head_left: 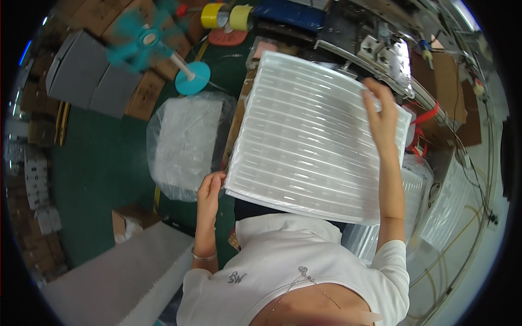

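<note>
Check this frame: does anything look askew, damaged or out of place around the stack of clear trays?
Nothing looks damaged or spilled. The stack of clear ribbed trays is tilted, lifted off any surface, held by the left hand at its near corner and the right hand at its far edge. The teal fan is blurred, apparently from spinning.

A green floor (pixel 103 163) carries a teal pedestal fan (pixel 163 49) on its round base, a clear plastic bag (pixel 185 144) of white sheets, and grey cartons (pixel 89 76) beside brown cardboard boxes (pixel 147 95).
</note>
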Tool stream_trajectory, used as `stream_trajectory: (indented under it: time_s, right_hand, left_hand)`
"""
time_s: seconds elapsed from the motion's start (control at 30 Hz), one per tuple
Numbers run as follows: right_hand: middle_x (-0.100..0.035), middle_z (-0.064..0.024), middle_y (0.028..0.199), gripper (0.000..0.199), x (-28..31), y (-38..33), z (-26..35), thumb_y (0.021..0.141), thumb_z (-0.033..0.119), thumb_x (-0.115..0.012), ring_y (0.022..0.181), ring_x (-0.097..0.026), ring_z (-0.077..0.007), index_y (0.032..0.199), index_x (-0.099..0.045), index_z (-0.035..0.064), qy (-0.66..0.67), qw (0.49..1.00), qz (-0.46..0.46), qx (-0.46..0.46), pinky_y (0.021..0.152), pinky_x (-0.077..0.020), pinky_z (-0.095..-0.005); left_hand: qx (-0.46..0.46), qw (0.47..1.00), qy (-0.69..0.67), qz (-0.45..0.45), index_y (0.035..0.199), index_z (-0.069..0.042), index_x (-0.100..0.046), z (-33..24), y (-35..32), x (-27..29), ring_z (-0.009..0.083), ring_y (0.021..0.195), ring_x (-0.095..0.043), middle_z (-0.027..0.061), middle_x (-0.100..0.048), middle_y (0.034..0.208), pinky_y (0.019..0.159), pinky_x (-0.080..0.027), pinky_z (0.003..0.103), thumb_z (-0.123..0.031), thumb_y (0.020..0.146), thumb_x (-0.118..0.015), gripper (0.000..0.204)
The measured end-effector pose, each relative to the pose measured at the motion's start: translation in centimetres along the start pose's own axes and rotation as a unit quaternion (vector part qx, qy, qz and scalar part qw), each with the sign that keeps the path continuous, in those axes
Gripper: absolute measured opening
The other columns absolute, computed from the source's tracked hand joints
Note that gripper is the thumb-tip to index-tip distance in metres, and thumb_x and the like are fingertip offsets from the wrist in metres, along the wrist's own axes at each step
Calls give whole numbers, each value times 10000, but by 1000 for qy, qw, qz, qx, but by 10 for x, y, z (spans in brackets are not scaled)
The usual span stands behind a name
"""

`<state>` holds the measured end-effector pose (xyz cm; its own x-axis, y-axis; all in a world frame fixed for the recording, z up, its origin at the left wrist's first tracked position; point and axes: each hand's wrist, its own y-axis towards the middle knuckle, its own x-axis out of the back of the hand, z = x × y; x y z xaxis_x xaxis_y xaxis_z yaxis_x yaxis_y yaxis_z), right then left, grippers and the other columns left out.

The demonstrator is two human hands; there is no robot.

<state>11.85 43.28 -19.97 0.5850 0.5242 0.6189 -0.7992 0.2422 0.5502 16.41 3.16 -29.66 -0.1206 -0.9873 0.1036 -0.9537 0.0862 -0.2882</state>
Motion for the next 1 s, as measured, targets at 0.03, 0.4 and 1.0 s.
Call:
stream_trajectory:
  time_s: [0.03,0.4,1.0]
  right_hand:
    - [-641,-120,966,186,-6,-4,4,843,121,-628,889,-616,-246,1011,-632,39,-2,1000,20,9,783,-474,-316]
    - [-597,-81,837,177,-97,9,18,760,110,-641,752,-593,-246,937,-643,108,-100,986,79,107,629,-502,-345]
    - [-556,-74,1046,162,-32,36,16,820,56,-600,825,-591,-184,960,-523,39,159,983,79,-36,655,-498,-289]
  left_hand:
    - [14,1000,-6,-21,1004,10,-602,-2,0,-1,85,900,-514,29,-604,987,804,-402,214,-142,951,-505,188]
    - [-204,978,22,-33,1061,12,-601,-70,80,-32,104,846,-580,59,-639,951,780,-457,238,-72,888,-575,195]
    - [-356,918,145,96,1106,-32,-587,-135,155,-131,168,768,-614,89,-644,937,704,-484,284,-55,843,-602,264]
